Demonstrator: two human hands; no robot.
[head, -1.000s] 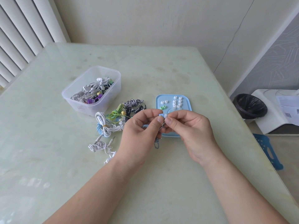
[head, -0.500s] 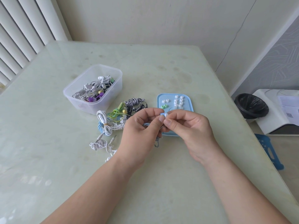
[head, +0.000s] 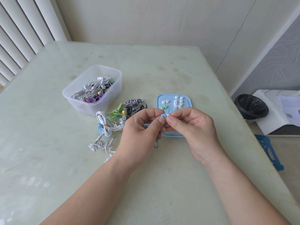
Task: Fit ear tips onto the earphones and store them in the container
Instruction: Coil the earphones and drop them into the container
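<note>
Left hand (head: 142, 127) pinches blue earbud (head: 162, 114); right hand (head: 194, 127) pinches white ear tip (head: 167, 114).

Our left hand (head: 141, 127) pinches a small light-blue earphone bud (head: 162, 114). Our right hand (head: 194, 127) pinches a white silicone ear tip (head: 167, 114) against the bud's end. Both hover over a light-blue square plastic tray (head: 188, 99) holding loose ear tips (head: 178, 102). To its left, bundled wired earphones (head: 112, 122) lie beside a clear rectangular plastic container (head: 101, 107) on the pale green table (head: 48, 159).
</note>
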